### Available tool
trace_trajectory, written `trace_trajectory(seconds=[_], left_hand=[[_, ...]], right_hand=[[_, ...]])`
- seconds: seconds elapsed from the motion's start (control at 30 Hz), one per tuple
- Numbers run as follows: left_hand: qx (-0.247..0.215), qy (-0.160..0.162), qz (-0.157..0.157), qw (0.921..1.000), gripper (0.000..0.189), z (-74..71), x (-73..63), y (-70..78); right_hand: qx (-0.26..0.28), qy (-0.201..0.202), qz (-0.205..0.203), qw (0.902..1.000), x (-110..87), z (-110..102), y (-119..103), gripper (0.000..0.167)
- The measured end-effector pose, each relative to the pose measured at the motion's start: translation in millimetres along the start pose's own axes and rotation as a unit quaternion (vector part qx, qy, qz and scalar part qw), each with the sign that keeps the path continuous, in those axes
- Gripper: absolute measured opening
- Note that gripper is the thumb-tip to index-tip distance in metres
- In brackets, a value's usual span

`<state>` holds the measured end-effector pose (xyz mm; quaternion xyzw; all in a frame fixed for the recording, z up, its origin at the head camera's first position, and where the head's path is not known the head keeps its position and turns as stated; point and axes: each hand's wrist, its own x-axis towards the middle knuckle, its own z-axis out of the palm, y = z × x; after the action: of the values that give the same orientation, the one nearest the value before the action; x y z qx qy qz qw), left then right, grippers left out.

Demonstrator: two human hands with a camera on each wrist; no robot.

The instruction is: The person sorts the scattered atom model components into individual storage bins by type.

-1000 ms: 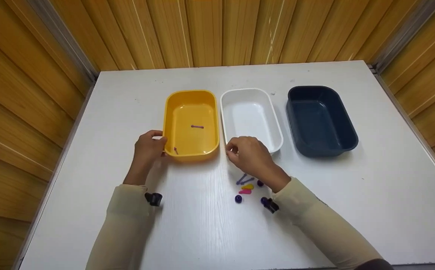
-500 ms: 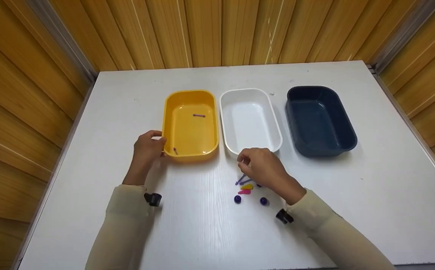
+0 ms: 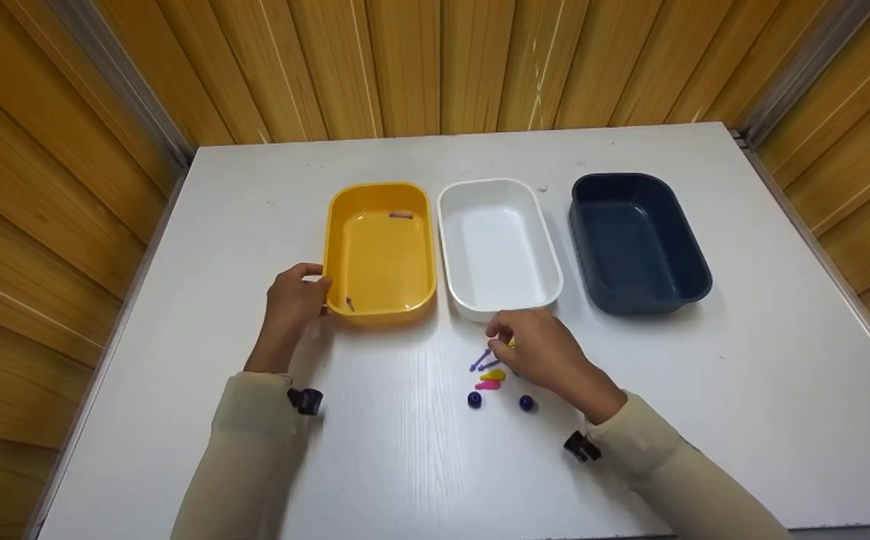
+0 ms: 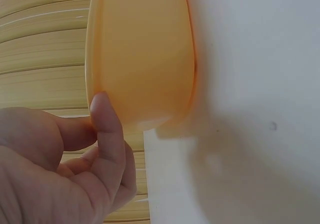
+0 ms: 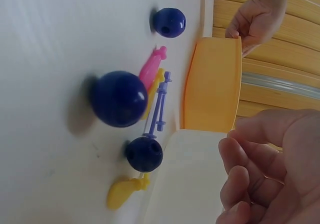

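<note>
My left hand grips the near left rim of a yellow bin, thumb and fingers at its edge in the left wrist view. Inside that bin lie two small purple rods: one at the far end, the other near the front. My right hand hovers over small loose parts, fingers loosely bent, nothing visible between them. Below it are purple rods, a pink teardrop-shaped piece, a similar yellow piece and dark blue beads. Another yellow piece shows beside a bead in the right wrist view.
A white bin stands just right of the yellow one, close beyond my right hand. Further right is a dark blue bin. All rest on a white table with wood-patterned panels behind and at both sides.
My right hand has drawn back from the white bin's near left corner, towards me and rightward, to the loose parts. One purple rod has slid to the yellow bin's far end. Left hand holds still.
</note>
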<state>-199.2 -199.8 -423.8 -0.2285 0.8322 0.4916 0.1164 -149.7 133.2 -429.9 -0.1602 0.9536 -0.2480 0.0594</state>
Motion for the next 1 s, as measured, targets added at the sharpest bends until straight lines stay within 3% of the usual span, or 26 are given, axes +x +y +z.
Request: trace_trajectory(seconds=[0.63,1.0], left_hand=[[-0.005,0.001,0.002,1.0,0.039,0.3,-1.4,0.6],[-0.008,0.005,0.007,0.9999,0.039,1.0,-1.8,0.9]], right_hand=[[-0.038,-0.005,-0.014,0.9992,-7.6,16.0,19.5,0.007],[-0.055,-0.031,0.006,0.998,-5.7,23.9,17.8,0.005]])
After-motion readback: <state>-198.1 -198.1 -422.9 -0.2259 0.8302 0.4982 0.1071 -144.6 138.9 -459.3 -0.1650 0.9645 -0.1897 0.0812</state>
